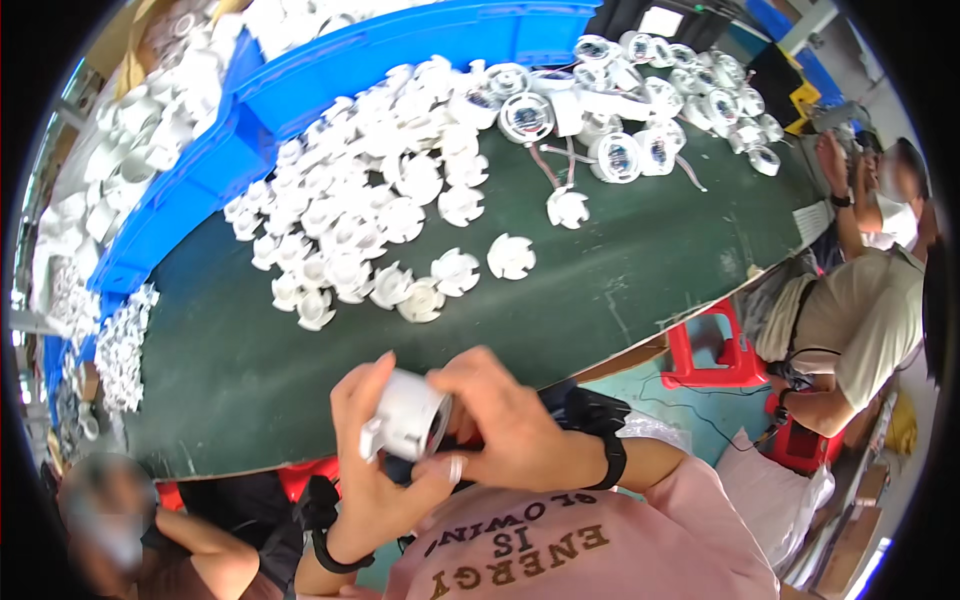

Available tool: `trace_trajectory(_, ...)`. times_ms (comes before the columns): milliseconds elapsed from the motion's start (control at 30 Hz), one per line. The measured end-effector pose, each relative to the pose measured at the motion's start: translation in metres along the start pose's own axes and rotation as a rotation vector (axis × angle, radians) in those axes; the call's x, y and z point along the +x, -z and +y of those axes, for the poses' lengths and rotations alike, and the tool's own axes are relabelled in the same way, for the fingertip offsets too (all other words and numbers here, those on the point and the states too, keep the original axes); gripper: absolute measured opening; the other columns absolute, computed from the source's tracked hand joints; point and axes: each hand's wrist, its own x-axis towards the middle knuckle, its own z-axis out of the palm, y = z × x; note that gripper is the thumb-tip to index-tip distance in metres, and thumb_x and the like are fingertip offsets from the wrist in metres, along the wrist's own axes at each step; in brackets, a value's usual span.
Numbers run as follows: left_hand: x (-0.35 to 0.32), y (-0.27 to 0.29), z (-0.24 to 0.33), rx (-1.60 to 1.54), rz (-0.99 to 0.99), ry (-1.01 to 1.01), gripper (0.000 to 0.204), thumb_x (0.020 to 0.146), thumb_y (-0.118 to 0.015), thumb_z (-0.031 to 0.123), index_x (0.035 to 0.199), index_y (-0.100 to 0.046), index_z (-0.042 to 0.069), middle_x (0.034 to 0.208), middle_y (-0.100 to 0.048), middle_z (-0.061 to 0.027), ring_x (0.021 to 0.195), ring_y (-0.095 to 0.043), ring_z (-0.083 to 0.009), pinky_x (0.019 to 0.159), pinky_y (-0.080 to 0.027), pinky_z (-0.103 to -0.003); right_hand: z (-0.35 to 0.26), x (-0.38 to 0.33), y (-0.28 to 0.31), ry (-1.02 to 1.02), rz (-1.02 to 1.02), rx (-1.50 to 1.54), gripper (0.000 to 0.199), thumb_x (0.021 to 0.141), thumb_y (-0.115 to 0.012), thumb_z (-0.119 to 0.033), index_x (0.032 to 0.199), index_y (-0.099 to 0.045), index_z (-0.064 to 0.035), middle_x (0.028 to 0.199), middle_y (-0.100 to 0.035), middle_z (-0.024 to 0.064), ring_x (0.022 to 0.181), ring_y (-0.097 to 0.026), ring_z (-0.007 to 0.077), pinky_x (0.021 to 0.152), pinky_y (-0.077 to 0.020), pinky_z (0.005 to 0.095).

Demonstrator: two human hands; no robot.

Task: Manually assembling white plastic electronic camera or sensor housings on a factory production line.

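Close to my body, just off the near table edge, I hold a white cylindrical plastic lamp housing (404,412). My left hand (372,490) wraps its left side, with fingers up behind it and the thumb underneath. A small tab sticks out at the housing's lower left. My right hand (510,425) curls around the dark open end on the right; its fingertips are partly hidden there. A heap of white notched plastic caps (350,235) lies on the green table (560,310). One cap (512,257) sits apart from the heap, nearest the table's middle.
Assembled round white lamp units (615,157), some with wires, crowd the far right. Blue bins (420,50) with white parts line the back and left. Co-workers sit at lower left and right. Red stools (715,345) stand beyond the table's right edge.
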Motion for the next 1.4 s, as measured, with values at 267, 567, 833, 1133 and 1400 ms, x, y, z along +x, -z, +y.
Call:
trace_trajectory(267,-0.004,0.110,-0.052,-0.121,0.405,0.419,0.062,0.084,-0.067,0.037,0.128,-0.044,-0.002,0.092,-0.060,-0.0080,0.081,-0.068,-0.0174,0.054,-0.047,-0.020,0.017,0.041,0.138,0.190,0.327,-1.027,0.050,0.070,-0.074,-0.008,0.117,-0.059,-0.0045,0.115,-0.057,0.0143,0.107,-0.052,0.0359,0.090,-0.0427,0.0447)
trace_trajectory(567,-0.006,0.237,-0.092,0.199,0.428,0.669,0.049,0.088,-0.065,0.043,0.113,-0.062,0.000,0.086,-0.059,-0.0010,0.070,-0.052,-0.0066,0.056,-0.038,-0.020,0.053,0.061,0.194,0.199,0.258,-1.393,0.053,0.073,-0.071,-0.012,0.123,-0.054,-0.0066,0.108,-0.054,0.0113,0.101,-0.050,0.0301,0.085,-0.0385,0.0415)
trace_trajectory(833,0.058,0.045,0.002,0.591,0.027,-0.405,0.040,0.073,-0.072,0.011,0.110,-0.060,0.003,0.107,-0.060,-0.0143,0.101,-0.056,-0.0300,0.083,-0.046,-0.038,0.045,0.027,0.184,0.098,0.232,-1.327,0.058,0.075,-0.068,-0.010,0.129,-0.050,-0.0019,0.100,-0.056,0.0146,0.091,-0.055,0.0339,0.080,-0.0462,0.0404)
trace_trajectory(1133,0.173,-0.124,-0.036,0.559,-0.072,-0.783,0.028,0.076,-0.066,0.010,0.103,-0.060,0.002,0.108,-0.053,-0.0135,0.092,-0.052,-0.0286,0.075,-0.044,-0.042,0.062,0.005,0.190,-0.087,0.438,-0.354,0.049,0.097,-0.053,-0.020,0.140,-0.038,-0.0001,0.111,-0.057,0.0058,0.094,-0.053,0.0103,0.082,-0.0426,0.0239)
trace_trajectory(1400,0.193,-0.142,-0.027,0.517,-0.180,-0.630,0.009,0.083,-0.062,0.012,0.087,-0.062,0.005,0.066,-0.055,-0.0119,0.071,-0.059,-0.0289,0.065,-0.045,-0.043,0.064,-0.006,0.186,-0.088,0.589,-0.230,0.053,0.099,-0.049,-0.033,0.138,-0.041,0.0016,0.115,-0.058,0.0079,0.101,-0.056,0.0138,0.091,-0.0423,0.0279)
